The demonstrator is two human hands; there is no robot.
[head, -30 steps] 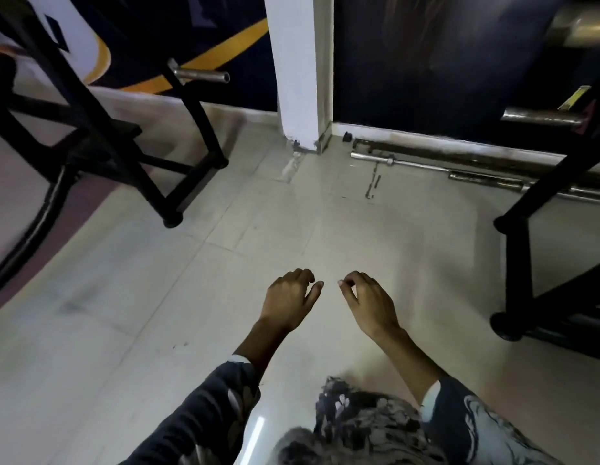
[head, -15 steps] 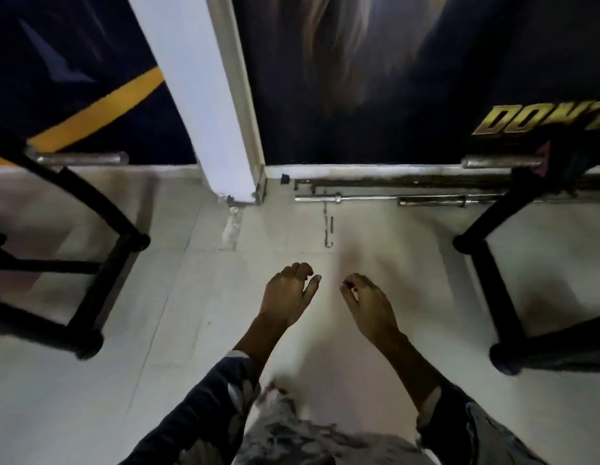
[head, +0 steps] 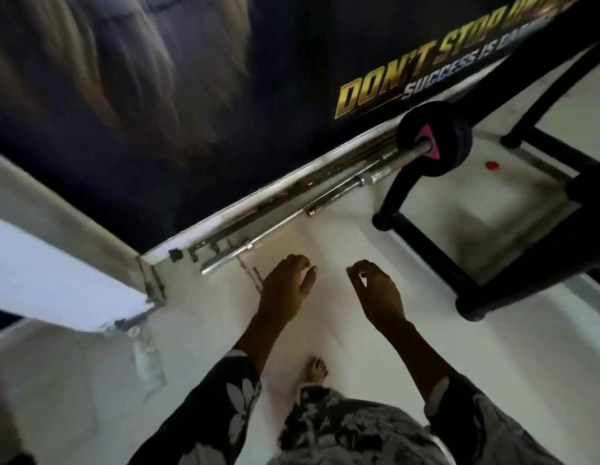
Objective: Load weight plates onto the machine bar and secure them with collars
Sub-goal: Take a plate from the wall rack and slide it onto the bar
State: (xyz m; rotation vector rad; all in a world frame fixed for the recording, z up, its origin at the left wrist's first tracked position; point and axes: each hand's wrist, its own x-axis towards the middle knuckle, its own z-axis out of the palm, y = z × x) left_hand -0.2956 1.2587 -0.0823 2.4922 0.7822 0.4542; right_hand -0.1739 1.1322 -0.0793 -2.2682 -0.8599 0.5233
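Observation:
My left hand (head: 285, 288) and my right hand (head: 379, 292) hang side by side in front of me, above the pale floor, fingers loosely curled and holding nothing. At the upper right a black weight plate (head: 454, 144) sits on the machine's steel bar (head: 406, 151), with a pink collar (head: 430, 146) against its face. Both hands are well short of the plate, below and left of it.
Loose steel bars (head: 291, 218) lie on the floor along the wall base. The black machine frame (head: 436, 263) stands on the right. A white pillar (head: 56, 263) juts out at the left. A small red object (head: 492, 165) lies on the floor. My bare foot (head: 317, 369) shows below.
The view has swung right and tilted, bringing the loaded plate and pink collar into sight. The left-hand black rack has left the frame. My hands keep the same loose pose.

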